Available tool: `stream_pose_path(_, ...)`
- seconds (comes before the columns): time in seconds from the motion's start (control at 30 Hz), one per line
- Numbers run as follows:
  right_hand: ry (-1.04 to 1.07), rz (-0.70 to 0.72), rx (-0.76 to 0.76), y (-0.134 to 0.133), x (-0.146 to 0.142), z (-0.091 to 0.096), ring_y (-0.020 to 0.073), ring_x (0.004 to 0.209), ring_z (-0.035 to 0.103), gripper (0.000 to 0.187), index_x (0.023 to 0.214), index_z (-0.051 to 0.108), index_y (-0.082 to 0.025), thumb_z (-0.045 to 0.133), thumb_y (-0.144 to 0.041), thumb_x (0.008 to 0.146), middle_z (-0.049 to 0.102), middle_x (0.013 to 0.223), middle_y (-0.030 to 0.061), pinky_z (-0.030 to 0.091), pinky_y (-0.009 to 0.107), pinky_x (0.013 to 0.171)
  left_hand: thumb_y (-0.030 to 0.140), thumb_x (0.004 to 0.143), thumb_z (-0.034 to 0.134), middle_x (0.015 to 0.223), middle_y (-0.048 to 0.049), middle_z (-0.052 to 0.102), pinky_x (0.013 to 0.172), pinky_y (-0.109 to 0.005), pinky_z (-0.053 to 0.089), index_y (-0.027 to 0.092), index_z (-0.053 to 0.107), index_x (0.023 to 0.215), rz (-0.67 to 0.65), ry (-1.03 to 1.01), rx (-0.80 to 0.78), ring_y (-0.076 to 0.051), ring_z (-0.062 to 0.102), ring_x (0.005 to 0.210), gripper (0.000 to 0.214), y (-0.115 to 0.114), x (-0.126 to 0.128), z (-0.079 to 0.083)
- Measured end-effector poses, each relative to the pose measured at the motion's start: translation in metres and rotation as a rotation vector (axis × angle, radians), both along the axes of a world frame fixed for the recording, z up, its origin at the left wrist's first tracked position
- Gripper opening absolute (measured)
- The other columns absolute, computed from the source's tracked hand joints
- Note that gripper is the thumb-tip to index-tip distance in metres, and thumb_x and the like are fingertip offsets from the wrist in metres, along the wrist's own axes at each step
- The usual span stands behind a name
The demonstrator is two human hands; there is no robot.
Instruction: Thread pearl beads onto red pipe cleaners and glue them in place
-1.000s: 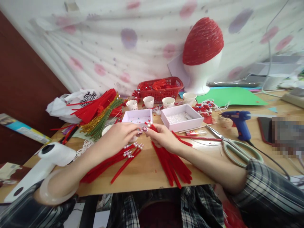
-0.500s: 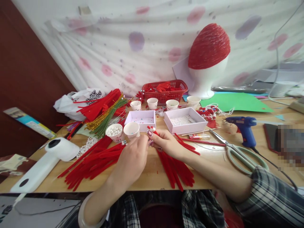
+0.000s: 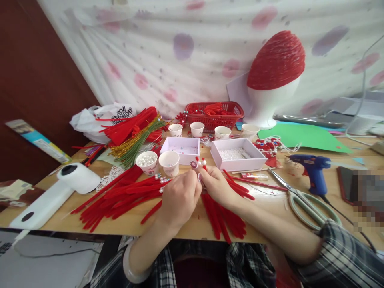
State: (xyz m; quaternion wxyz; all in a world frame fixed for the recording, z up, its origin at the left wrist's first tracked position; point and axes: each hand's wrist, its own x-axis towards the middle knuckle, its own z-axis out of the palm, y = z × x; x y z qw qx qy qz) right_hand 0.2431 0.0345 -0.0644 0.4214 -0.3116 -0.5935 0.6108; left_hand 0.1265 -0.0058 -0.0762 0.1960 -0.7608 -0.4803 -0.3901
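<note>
My left hand (image 3: 181,196) is closed, its fingertips pressed against those of my right hand above the table's middle. My right hand (image 3: 220,187) pinches a red pipe cleaner (image 3: 197,159) whose tip sticks up with white pearl beads (image 3: 203,162) beside it. What lies between the fingers is mostly hidden. One red stem (image 3: 151,213) comes out from behind my left hand. Loose red pipe cleaners, several tipped with pearls, form a left bundle (image 3: 117,198). Another red bundle (image 3: 220,220) lies under my right hand.
Paper cups of beads (image 3: 147,161) and two white trays (image 3: 240,160) stand behind the hands. On the right are scissors (image 3: 309,208) and a blue glue gun (image 3: 315,168). A white hand-held device (image 3: 57,196) lies left; a red basket (image 3: 214,120) and a red-wrapped head form (image 3: 276,64) stand behind.
My hands stay together, and the pearl-tipped red ends now show more above the fingers. A red stem now shows left of my left hand. The whole view has shifted slightly.
</note>
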Motion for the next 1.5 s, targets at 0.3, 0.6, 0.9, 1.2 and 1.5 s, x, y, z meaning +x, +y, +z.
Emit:
stream_pose_path(0.3, -0.009, -0.115, 0.051, 0.003, 0.002, -0.01, 0.0069, 0.048, 0.018, 0.059, 0.056, 0.031, -0.023, 0.058, -0.072, 0.077, 0.026, 0.051, -0.0084, 0.019, 0.022, 0.042, 0.013, 0.092, 0.038, 0.053, -0.0045, 0.061, 0.048, -0.031, 0.025, 0.021, 0.05, 0.074, 0.105, -0.141, -0.07, -0.021, 0.057, 0.047, 0.023, 0.001, 0.013, -0.003)
stream_pose_path(0.6, -0.196, -0.044, 0.041, 0.011, 0.003, -0.006, 0.0068, 0.045, 0.018, 0.058, 0.059, 0.029, -0.024, 0.046, -0.075, 0.081, 0.023, 0.05, -0.0092, 0.019, 0.022, 0.04, 0.021, 0.093, 0.038, 0.057, -0.0004, 0.052, 0.053, -0.031, 0.021, 0.023, 0.047, 0.076, 0.019, -0.498, -0.399, -0.019, 0.049, 0.051, 0.019, 0.001, 0.013, -0.004)
stream_pose_path(0.9, -0.774, -0.042, 0.208, 0.033, 0.026, 0.008, 0.0181, 0.053, 0.054, 0.038, 0.07, 0.05, -0.021, 0.049, -0.051, 0.093, 0.055, 0.06, 0.002, 0.041, 0.03, 0.053, 0.045, 0.101, 0.027, 0.048, 0.011, 0.022, 0.045, -0.023, 0.026, 0.025, 0.025, 0.067, -0.376, -1.146, -0.749, -0.008, 0.02, 0.041, 0.04, -0.006, -0.013, -0.004)
stream_pose_path(1.2, -0.734, -0.019, 0.745, -0.009, 0.014, 0.02, 0.0178, 0.062, 0.05, 0.027, 0.081, 0.041, -0.022, 0.032, -0.037, 0.102, 0.054, 0.07, 0.0013, 0.036, 0.029, 0.059, 0.049, 0.094, 0.05, 0.05, 0.0091, 0.03, 0.043, -0.021, 0.017, 0.021, 0.036, 0.063, -0.511, -1.439, -0.845, -0.007, 0.02, 0.045, 0.044, -0.01, -0.01, -0.005)
stream_pose_path(1.5, -0.36, -0.063, 0.485, -0.002, 0.02, 0.008, 0.0113, 0.054, 0.034, 0.038, 0.071, 0.039, -0.022, 0.035, -0.043, 0.102, 0.037, 0.062, -0.005, 0.03, 0.025, 0.053, 0.03, 0.086, 0.054, 0.067, 0.0044, 0.047, 0.043, -0.019, 0.021, 0.017, 0.051, 0.078, -0.709, -1.744, -1.133, -0.003, 0.027, 0.043, 0.016, -0.013, -0.013, 0.0)
